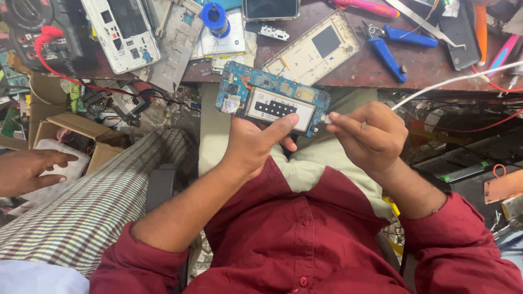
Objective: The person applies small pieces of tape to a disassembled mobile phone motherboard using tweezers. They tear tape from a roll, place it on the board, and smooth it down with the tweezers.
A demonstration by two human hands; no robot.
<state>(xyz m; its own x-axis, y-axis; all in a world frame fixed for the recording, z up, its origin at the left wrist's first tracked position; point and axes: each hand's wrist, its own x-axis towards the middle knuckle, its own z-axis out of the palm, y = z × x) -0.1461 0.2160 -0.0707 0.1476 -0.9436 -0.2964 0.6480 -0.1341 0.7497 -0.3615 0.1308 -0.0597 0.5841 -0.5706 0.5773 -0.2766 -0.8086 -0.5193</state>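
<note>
At far left, a co-worker's hand (30,170) is resting spread near a torn brown cardboard box (71,128), beside a checked trouser leg (92,207). Centre: the left hand (253,144) is gripping a blue phone circuit board with a pale rectangular shield (272,98), thumb lying across its lower edge, holding it in the air just below the desk rim. Right: the right hand (368,133) is pinching the small metal plug of a white cable (452,81); the plug tip is touching the board's right edge, apparently not fully seated. Judged: phone already dismantled, connection under way. Worn brown desk (354,71) above is crowded with blue-handled pliers (392,46) and a gold phone frame (316,49); open room lies only over the lap.
</note>
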